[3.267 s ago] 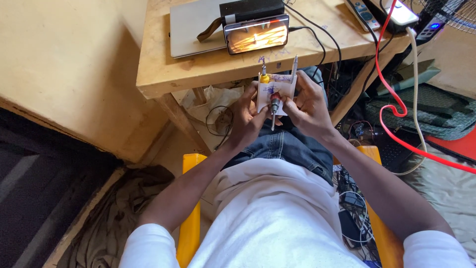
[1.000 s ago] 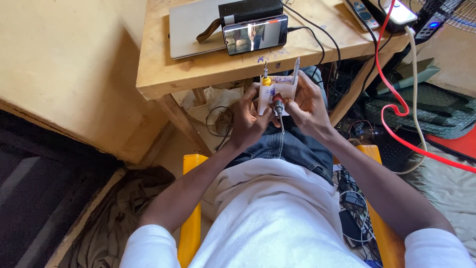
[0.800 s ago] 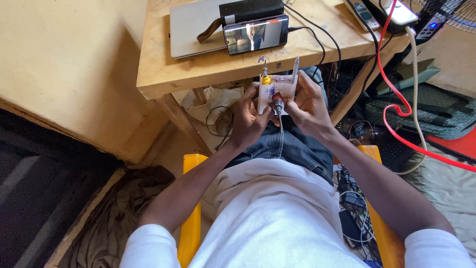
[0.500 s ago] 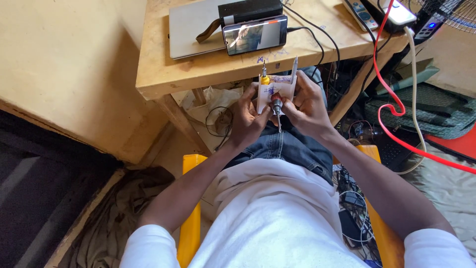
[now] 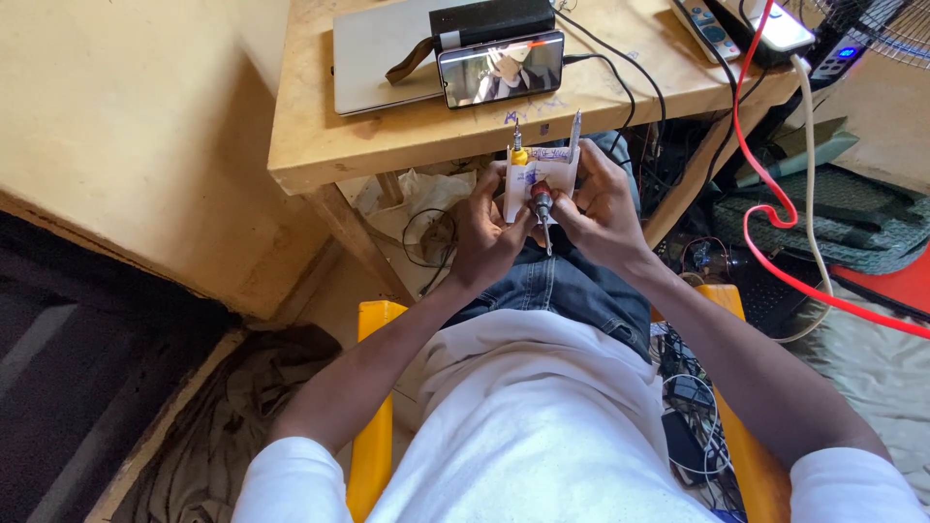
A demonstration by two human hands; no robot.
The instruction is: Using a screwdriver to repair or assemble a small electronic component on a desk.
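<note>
The scene is lit by bright, warm daylight, and the wooden table [image 5: 387, 136] is evenly lit without harsh shadow. A glow and slight glare are given off by the phone screen [image 5: 501, 68]. Deep shadow is cast into the lower left corner, where detail is lost. Straight edges are bent by wide-angle distortion toward the borders. The small items between the hands are perhaps slightly blurred.

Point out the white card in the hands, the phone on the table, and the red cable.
white card [image 5: 528, 177], head view, upper face.
phone [image 5: 501, 69], head view, lit screen.
red cable [image 5: 746, 228], head view, its bend.
</note>
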